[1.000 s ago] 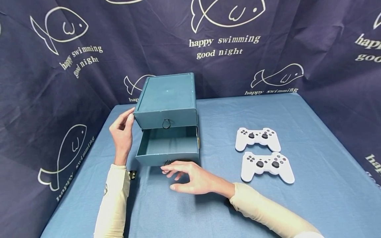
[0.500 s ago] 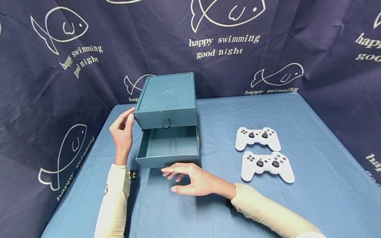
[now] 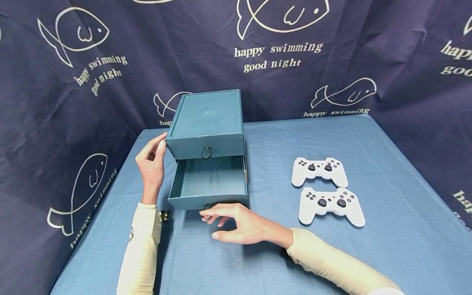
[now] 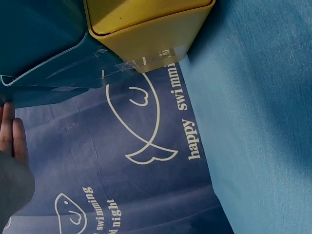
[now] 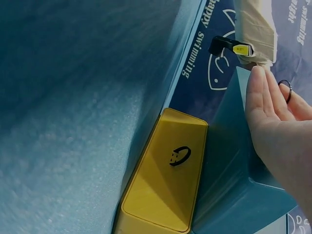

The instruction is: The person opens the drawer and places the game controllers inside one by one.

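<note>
Best to ease drawer point(image 3: 191, 201) out lvl w/ R hand point(image 3: 241, 224) finger-hooked in ring pull point(image 5: 291, 91), bracing cabinet point(image 3: 206, 114) w/ straight-fingered L hand point(image 3: 152, 163).

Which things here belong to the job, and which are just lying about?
Part of the job:
open teal drawer, right hand at its ring pull
teal cabinet, left hand touching its side

Apparently just lying about, no hand on them:
nearer white controller
farther white controller
yellow bottom drawer

Curtained-off workspace, fish-print drapes point(image 3: 214, 45), blue tablecloth point(image 3: 271, 172)
</note>
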`<action>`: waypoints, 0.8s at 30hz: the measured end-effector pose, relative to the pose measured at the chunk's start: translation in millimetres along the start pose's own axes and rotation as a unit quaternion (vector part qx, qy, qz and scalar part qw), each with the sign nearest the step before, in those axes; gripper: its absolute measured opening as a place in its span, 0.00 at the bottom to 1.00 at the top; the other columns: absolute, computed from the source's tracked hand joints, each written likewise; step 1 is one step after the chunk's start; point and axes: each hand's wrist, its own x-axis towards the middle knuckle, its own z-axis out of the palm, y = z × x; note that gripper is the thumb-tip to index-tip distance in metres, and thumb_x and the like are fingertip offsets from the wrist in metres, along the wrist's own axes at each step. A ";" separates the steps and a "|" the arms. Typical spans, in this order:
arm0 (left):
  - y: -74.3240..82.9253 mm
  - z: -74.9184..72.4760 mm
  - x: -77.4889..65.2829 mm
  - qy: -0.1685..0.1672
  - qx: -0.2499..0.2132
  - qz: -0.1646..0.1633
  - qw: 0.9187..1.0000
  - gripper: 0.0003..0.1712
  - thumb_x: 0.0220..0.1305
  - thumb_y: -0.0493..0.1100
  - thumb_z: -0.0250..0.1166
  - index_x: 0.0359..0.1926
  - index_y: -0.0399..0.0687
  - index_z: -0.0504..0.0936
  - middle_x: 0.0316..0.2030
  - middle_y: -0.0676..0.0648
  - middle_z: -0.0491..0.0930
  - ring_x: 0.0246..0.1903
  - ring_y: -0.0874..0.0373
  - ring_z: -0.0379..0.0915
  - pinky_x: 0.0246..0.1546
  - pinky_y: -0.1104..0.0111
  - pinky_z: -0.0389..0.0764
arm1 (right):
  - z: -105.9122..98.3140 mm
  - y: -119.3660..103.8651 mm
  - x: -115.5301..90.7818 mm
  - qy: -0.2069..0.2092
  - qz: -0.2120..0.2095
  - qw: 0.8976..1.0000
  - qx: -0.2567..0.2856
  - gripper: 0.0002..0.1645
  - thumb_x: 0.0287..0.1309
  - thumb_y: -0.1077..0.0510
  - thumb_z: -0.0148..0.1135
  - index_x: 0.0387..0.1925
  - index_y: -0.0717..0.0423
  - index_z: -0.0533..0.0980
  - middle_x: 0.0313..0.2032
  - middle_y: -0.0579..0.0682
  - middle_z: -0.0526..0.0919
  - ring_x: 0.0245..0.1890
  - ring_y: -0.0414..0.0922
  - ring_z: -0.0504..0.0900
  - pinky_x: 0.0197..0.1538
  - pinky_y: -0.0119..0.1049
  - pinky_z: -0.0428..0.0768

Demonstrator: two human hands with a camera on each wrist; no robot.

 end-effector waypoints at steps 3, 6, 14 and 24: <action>-0.1 -0.1 0.2 -0.001 0.000 -0.001 1.000 0.14 0.71 0.30 0.62 0.54 0.28 0.85 0.44 0.52 0.88 0.37 0.65 0.80 0.39 0.74 0.74 | -0.1 -0.5 -0.1 -0.002 0.008 1.000 0.003 0.31 0.63 0.67 0.67 0.68 0.63 0.74 0.56 0.52 0.82 0.54 0.40 0.82 0.50 0.40 0.84; 0.2 -0.2 0.4 -0.002 -0.005 0.001 1.000 0.14 0.71 0.31 0.63 0.54 0.29 0.86 0.45 0.51 0.88 0.38 0.65 0.81 0.40 0.74 0.75 | -0.3 -0.2 -0.5 -0.005 0.019 1.000 0.006 0.31 0.63 0.67 0.67 0.68 0.62 0.74 0.56 0.52 0.82 0.54 0.41 0.82 0.50 0.39 0.84; -2.1 -1.2 -0.1 -0.005 -0.010 0.003 1.000 0.14 0.71 0.32 0.64 0.54 0.31 0.86 0.45 0.51 0.88 0.39 0.64 0.82 0.41 0.73 0.76 | -1.9 -0.9 -2.9 -0.007 0.016 1.000 0.005 0.30 0.65 0.66 0.66 0.68 0.61 0.74 0.57 0.51 0.82 0.55 0.39 0.81 0.51 0.38 0.84; -0.8 -0.6 0.6 0.001 -0.023 -0.002 1.000 0.14 0.70 0.32 0.64 0.53 0.30 0.86 0.45 0.49 0.89 0.38 0.64 0.82 0.42 0.73 0.76 | -7.9 -5.8 -15.4 0.006 -0.015 1.000 -0.002 0.27 0.67 0.67 0.64 0.66 0.61 0.75 0.56 0.51 0.82 0.53 0.45 0.83 0.51 0.38 0.83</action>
